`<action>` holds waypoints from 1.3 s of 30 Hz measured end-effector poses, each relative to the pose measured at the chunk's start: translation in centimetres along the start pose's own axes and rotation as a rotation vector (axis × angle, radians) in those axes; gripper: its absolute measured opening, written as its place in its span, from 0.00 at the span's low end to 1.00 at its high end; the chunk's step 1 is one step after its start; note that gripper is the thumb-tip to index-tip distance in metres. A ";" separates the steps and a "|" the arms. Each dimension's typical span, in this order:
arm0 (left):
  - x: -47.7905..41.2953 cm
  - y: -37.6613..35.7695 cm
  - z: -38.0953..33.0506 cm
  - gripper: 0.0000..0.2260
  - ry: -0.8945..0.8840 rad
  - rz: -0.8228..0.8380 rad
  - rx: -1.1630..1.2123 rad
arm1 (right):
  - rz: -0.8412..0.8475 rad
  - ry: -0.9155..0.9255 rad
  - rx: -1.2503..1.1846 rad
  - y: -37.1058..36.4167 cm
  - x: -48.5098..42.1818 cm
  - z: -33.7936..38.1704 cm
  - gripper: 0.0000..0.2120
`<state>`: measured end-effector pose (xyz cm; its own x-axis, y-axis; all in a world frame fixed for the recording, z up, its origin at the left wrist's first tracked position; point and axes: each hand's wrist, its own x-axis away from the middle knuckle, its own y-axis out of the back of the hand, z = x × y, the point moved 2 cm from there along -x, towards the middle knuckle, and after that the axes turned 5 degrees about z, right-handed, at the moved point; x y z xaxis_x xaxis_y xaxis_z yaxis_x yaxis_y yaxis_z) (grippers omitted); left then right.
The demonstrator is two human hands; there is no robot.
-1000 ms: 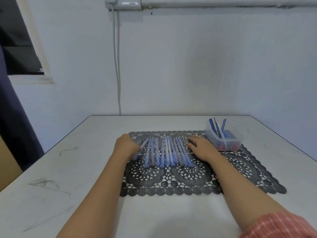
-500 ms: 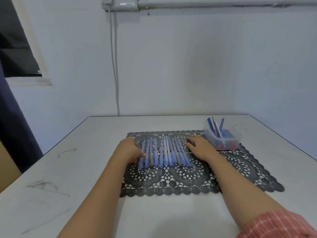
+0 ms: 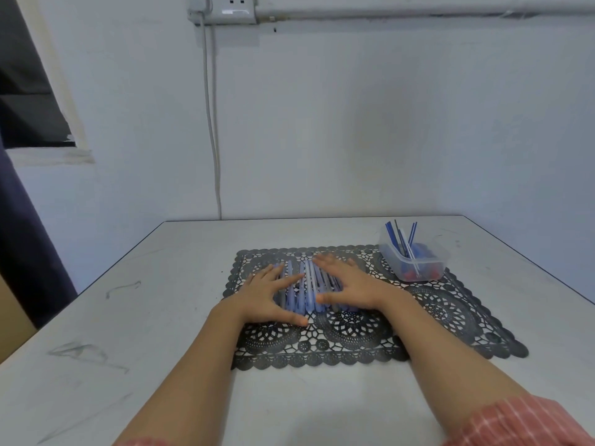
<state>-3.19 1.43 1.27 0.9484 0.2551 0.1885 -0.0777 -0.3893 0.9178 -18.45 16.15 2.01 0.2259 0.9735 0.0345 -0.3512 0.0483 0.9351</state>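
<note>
Head view, one frame.

Pens (image 3: pixel 306 284): a row of blue ones, lying side by side in the middle of the mat (image 3: pixel 434 310). Long axes run away from me, near to far, slightly fanned and not quite parallel. Near ends are ragged, not level.

Left hand (image 3: pixel 267 297): palm down, fingers straight and spread. It lies over the left flank of the row, thumb stretched along the near ends. It grips nothing; the fingers touch the outermost pens.

Right hand (image 3: pixel 351 284): also flat and spread, palm down, covering the right flank. Its fingertips reach toward the far ends and its thumb points in at the near ends. It grips nothing either. The fingertips are blurred, so I cannot tell how firmly they press.

Key relation: the row sits between and partly under both hands, directly ahead. Neither hand is clearly nearer; each owns one flank. My judgement is that any squeeze must act across the long axes, the hands closing toward each other, or the pens will roll and skew.

Tub (image 3: pixel 413 259): on the mat's far right corner, well apart from the row. It holds more pens standing tilted.

Table (image 3: pixel 161 317): pale and scuffed.
</note>
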 end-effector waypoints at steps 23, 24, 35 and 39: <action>-1.3 -0.5 -0.5 0.39 -0.103 -0.191 0.121 | -0.008 -0.084 0.187 -1.3 -0.4 0.0 0.52; -1.4 -0.6 -0.5 0.40 -0.113 -0.192 0.116 | -0.021 -0.085 0.171 -1.4 -0.4 -0.1 0.52; -0.8 -0.1 -0.7 0.36 -0.138 -0.350 0.239 | -0.388 -0.060 0.024 0.8 0.7 0.6 0.39; -0.8 0.9 1.6 0.24 0.077 -0.572 0.136 | -0.762 -0.286 0.217 3.6 1.7 -0.3 0.18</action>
<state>-3.54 -0.52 1.41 0.8024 0.5198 -0.2932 0.4842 -0.2799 0.8290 -19.55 18.01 5.30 0.5619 0.5966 -0.5730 0.1666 0.5968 0.7849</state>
